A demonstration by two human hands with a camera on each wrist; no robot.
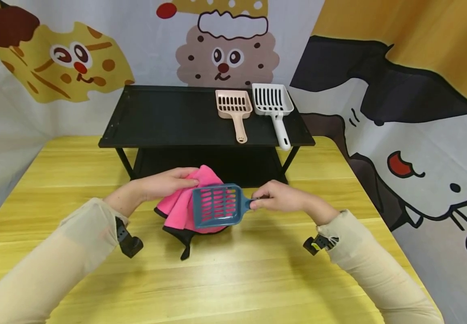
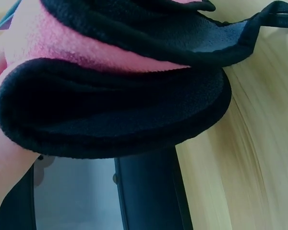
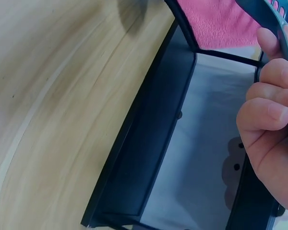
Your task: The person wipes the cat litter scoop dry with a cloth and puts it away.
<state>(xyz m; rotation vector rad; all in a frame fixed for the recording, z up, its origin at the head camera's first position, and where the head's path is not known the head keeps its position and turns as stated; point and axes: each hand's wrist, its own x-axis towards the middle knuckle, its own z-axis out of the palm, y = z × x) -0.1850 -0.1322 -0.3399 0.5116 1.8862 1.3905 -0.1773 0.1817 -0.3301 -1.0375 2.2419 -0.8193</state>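
In the head view a blue slotted litter scoop [image 1: 239, 209] is held above the table, its handle gripped by my right hand [image 1: 278, 196]. Behind the scoop's basket hangs a pink cloth [image 1: 181, 204] with black edging and a black loop, and pink shows through the slots. My left hand [image 1: 164, 183] pinches the cloth at its upper left, thumb in front. The left wrist view is filled by the folded black edging [image 2: 110, 139] of the cloth. Curled fingers [image 3: 273, 110] wrap the scoop's handle in the right wrist view.
A black two-tier rack [image 1: 168, 117] stands at the back of the wooden table [image 1: 233, 283]. On its top lie a pale pink scoop [image 1: 238, 122] and a white scoop [image 1: 279, 128], side by side at the right. A printed curtain [image 1: 144, 45] hangs behind.
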